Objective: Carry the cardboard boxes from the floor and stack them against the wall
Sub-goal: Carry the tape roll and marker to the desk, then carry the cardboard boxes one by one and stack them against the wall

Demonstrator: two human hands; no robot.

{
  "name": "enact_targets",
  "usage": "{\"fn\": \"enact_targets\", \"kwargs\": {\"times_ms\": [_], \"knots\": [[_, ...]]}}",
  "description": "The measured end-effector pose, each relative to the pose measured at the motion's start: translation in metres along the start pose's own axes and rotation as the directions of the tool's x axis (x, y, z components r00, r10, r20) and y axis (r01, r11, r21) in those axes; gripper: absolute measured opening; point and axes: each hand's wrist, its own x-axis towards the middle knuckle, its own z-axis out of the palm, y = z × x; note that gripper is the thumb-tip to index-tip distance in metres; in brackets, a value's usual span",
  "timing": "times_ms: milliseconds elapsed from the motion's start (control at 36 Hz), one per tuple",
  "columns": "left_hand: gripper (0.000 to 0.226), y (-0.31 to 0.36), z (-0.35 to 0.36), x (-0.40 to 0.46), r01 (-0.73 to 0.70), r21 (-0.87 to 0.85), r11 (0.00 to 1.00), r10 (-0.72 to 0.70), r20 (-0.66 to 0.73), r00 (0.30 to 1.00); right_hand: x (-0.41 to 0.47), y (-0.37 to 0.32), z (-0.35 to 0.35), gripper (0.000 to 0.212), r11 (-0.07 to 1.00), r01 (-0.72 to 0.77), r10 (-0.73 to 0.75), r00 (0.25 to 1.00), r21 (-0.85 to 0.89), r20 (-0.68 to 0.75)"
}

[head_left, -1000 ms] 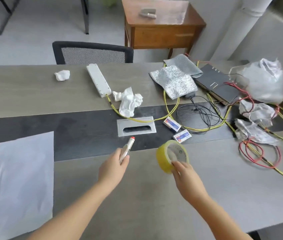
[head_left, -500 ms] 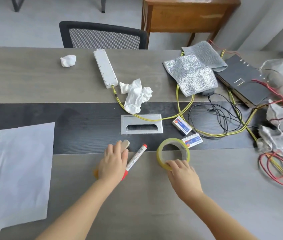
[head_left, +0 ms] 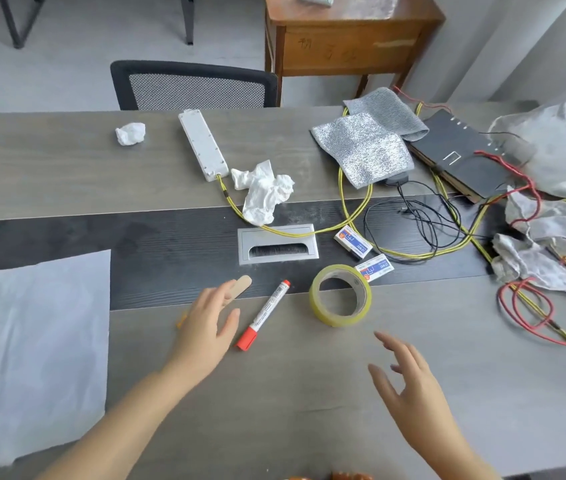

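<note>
Head view: no cardboard boxes anywhere in sight. Left hand (head_left: 207, 323) spread loose, holding nothing, just beside a red-capped marker (head_left: 263, 314) lying flat on the tabletop (head_left: 66, 168); a tan wooden stick (head_left: 240, 285) at the fingertips, contact hard to tell. Right hand (head_left: 409, 386) also relaxed and empty, apart from a yellow tape roll (head_left: 340, 295) lying flat. Near the roll, two small printed boxes (head_left: 353, 242). Farther back, a white power strip (head_left: 202, 144), crumpled tissue (head_left: 264, 192), silvery cloths (head_left: 361, 147). Yellow cables (head_left: 354, 216) looping across the right side. White sheet (head_left: 42, 348) at left.
</note>
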Motion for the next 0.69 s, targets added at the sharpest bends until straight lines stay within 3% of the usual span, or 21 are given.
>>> {"fn": "enact_targets", "kwargs": {"times_ms": [111,167,306,417,556,694], "knots": [[0.042,0.027,-0.036,-0.046,-0.065,-0.154,0.986,0.066,-0.001,0.998,-0.021,-0.02,-0.015,0.033,0.959,-0.086,0.09,0.996,0.271,-0.001],[0.036,0.035,-0.047,-0.073,-0.046,-0.225,0.973,0.039,-0.036,0.999,-0.035,-0.025,-0.019,0.038,0.925,-0.116,0.123,0.992,0.361,0.005],[0.041,0.028,-0.044,-0.127,0.038,-0.367,0.93,-0.089,-0.123,0.988,-0.067,-0.025,-0.021,0.046,0.863,-0.198,0.227,0.974,0.465,-0.006],[0.037,0.034,-0.028,-0.146,0.101,-0.45,0.887,-0.192,-0.161,0.968,-0.073,-0.023,-0.021,0.038,0.838,-0.215,0.26,0.965,0.502,-0.022],[0.036,0.053,-0.013,-0.162,0.086,-0.476,0.875,-0.226,-0.246,0.942,-0.063,-0.019,-0.025,0.046,0.848,-0.186,0.198,0.98,0.496,0.029],[0.037,0.079,0.014,-0.196,0.136,-0.486,0.864,-0.349,-0.38,0.857,-0.041,-0.009,-0.043,0.059,0.882,-0.097,0.022,0.986,0.461,0.166]]}}
